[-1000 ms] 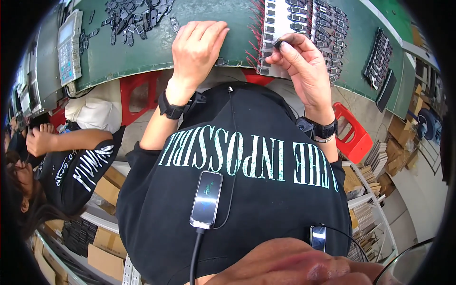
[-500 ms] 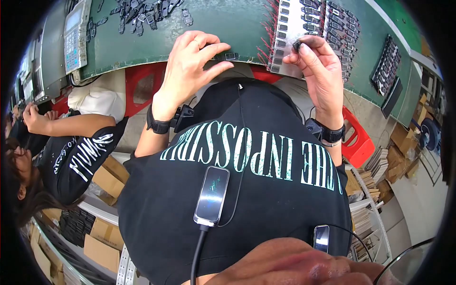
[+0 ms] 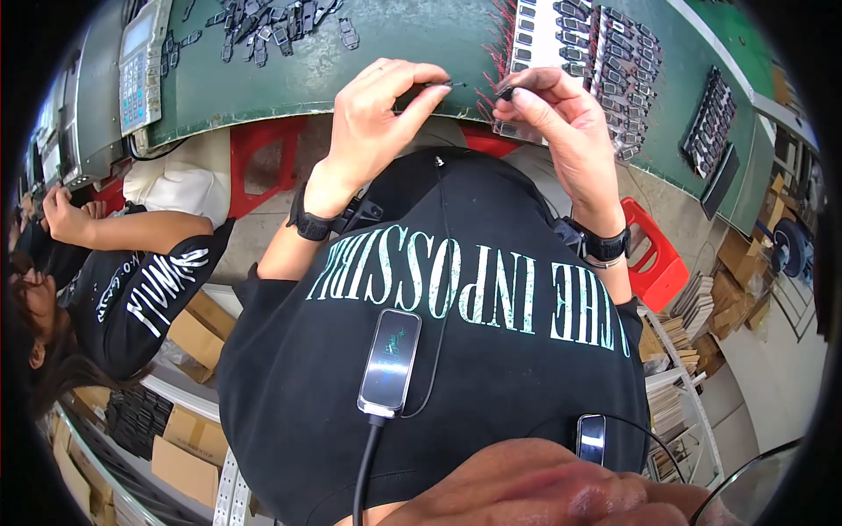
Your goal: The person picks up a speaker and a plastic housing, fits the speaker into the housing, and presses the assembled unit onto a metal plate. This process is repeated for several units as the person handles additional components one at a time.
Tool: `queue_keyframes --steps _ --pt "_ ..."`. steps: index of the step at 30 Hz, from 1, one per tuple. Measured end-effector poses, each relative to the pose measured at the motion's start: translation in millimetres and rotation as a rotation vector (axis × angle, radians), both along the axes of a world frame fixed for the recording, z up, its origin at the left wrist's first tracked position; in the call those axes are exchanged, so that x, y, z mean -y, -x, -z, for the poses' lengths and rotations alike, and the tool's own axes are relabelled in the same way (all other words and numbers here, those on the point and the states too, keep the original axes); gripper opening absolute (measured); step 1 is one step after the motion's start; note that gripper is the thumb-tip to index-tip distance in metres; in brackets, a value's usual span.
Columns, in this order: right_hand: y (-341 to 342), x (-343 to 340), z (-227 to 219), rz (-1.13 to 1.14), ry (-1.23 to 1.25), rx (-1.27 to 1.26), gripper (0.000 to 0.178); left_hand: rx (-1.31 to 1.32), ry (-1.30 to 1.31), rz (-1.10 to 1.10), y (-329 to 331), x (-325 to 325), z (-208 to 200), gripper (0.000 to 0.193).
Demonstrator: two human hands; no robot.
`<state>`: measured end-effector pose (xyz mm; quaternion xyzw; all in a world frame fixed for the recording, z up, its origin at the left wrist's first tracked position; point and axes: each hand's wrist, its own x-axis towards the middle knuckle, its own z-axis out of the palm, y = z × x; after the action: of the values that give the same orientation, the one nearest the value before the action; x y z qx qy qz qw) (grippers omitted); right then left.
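Note:
Between the thumb and fingertips of my left hand [image 3: 377, 114] is a thin black plastic frame [image 3: 453, 84], seen nearly edge-on. My right hand [image 3: 570, 123] pinches a small dark part [image 3: 506, 92], mostly covered by the fingers. Both hands are raised over the near edge of the green table [image 3: 403, 39], a short gap apart. Just beyond the right hand lies a pale strip [image 3: 524, 39] bearing a row of small black rectangular pieces, with thin red wires [image 3: 502, 44] along its left side. Rows of black modules [image 3: 618, 70] continue to its right.
A loose pile of black frames [image 3: 263, 31] lies at the far left of the table, near a keypad device [image 3: 140, 70]. Another black tray of parts [image 3: 710, 123] is at the right. Red stools [image 3: 653, 263] stand below. A co-worker's arm [image 3: 132, 232] is at left.
My left hand has moved right and closed on the black frame that lay by the table edge. My right hand has shifted left toward it, still holding its small dark part.

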<state>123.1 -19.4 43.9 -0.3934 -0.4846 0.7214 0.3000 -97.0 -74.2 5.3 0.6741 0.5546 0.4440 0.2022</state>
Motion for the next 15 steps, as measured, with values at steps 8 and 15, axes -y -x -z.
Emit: queue_keyframes --steps 8,15 --pt "-4 4 -6 0.039 -0.061 0.022 0.016 0.588 0.300 -0.042 14 -23 -6 0.010" --pt "-11 3 -3 0.054 -0.107 0.007 0.015 0.169 0.410 0.067 17 -25 -18 0.012"
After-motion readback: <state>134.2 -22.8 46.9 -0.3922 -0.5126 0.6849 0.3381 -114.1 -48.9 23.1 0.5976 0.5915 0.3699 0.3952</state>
